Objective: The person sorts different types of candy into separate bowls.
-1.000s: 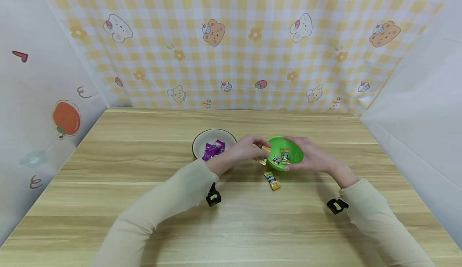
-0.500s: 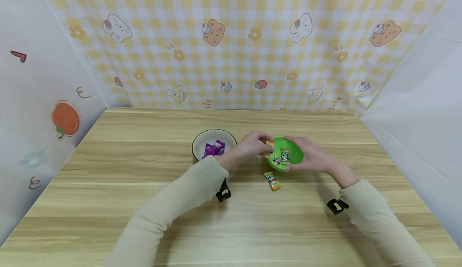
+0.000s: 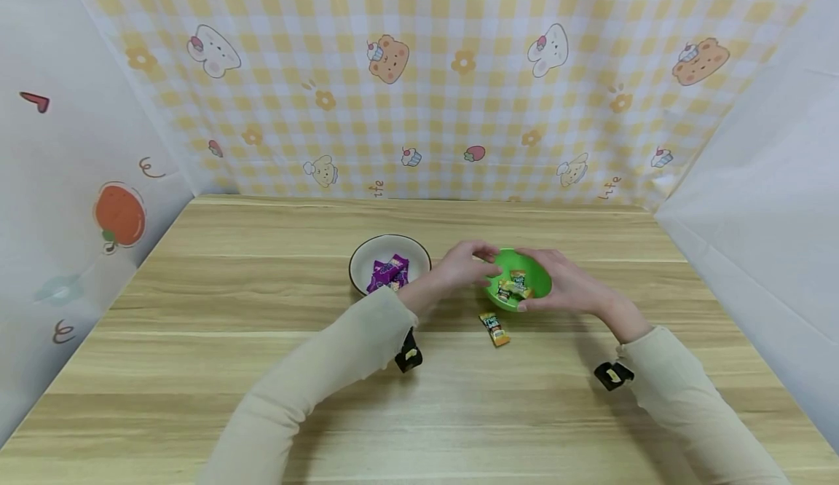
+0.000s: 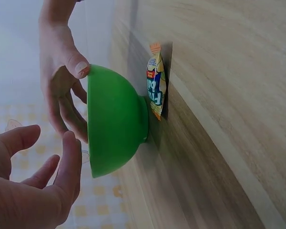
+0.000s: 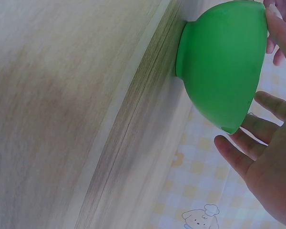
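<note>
The green bowl (image 3: 539, 278) stands on the table, held by my right hand (image 3: 572, 281) with the thumb at the near rim and fingers at the far rim. In the right wrist view, fingertips (image 5: 258, 128) touch the bowl's edge. Over its left rim hovers my left hand (image 3: 467, 266), fingers relaxed and apart, with nothing in them. Yellow-orange wrapped candies (image 3: 518, 288) lie inside the bowl, overlapping. One more wrapped candy (image 3: 494, 329) lies on the table just in front of the bowl; the left wrist view shows this candy (image 4: 156, 83) beside the bowl's foot.
Left of the green bowl stands a white bowl with a dark rim (image 3: 363, 253), holding purple-wrapped candies (image 3: 390, 269). My left forearm passes close to its front right side. A checked cloth (image 3: 432, 121) hangs behind the wooden table (image 3: 262, 310).
My left hand has moved right to the green bowl and let go of a yellow candy, which now lies in it. My right hand has stayed on the bowl.
</note>
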The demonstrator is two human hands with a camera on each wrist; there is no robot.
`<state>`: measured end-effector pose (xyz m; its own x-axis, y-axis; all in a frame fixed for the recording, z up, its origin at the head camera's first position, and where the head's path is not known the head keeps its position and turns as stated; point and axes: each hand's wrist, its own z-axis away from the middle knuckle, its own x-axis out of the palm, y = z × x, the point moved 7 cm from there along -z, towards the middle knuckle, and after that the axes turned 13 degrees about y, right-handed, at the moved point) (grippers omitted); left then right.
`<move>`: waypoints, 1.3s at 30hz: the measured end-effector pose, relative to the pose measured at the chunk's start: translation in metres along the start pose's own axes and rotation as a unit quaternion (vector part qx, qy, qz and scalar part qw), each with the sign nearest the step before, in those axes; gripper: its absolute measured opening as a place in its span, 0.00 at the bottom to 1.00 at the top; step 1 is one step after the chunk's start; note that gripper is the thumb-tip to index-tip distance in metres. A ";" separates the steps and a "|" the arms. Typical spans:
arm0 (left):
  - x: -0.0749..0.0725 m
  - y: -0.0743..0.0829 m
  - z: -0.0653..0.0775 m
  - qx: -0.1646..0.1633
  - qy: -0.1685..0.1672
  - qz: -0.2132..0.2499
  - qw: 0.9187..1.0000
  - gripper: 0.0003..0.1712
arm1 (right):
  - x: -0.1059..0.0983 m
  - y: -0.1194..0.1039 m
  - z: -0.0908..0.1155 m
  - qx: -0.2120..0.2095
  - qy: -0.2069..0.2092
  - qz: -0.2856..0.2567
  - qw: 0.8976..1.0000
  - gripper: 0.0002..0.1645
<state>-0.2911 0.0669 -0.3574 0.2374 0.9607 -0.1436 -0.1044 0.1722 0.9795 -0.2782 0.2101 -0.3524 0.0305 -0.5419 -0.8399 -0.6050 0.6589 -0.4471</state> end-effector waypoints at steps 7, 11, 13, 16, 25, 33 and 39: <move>-0.005 -0.001 0.007 0.023 -0.003 -0.033 0.999 0.21 | 0.000 0.001 0.000 -0.013 0.007 0.003 1.000 0.54; -0.007 -0.005 0.013 0.022 -0.004 -0.023 0.999 0.20 | 0.000 0.001 -0.001 -0.014 0.007 0.002 1.000 0.54; -0.007 -0.007 0.016 0.020 -0.005 -0.019 1.000 0.20 | 0.000 0.001 -0.001 -0.013 0.006 0.001 1.000 0.55; -0.007 -0.011 0.021 0.023 -0.009 -0.025 0.999 0.19 | 0.000 0.001 -0.001 -0.011 0.006 0.001 1.000 0.55; -0.005 -0.023 0.036 0.032 -0.017 -0.068 0.997 0.17 | -0.001 0.000 0.000 -0.004 0.000 -0.002 1.000 0.55; 0.000 -0.043 0.035 0.019 -0.023 -0.110 0.993 0.11 | -0.003 0.001 0.001 -0.005 -0.005 0.004 1.000 0.56; 0.005 -0.051 0.038 0.039 -0.027 -0.148 0.988 0.13 | -0.004 0.001 0.002 0.001 -0.010 0.008 1.000 0.56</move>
<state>-0.2474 0.0545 -0.4027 0.2970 0.8577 -0.4196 0.0512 0.4245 0.9040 -0.2771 0.2144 -0.3499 0.0368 -0.5204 -0.8532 -0.6033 0.6690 -0.4341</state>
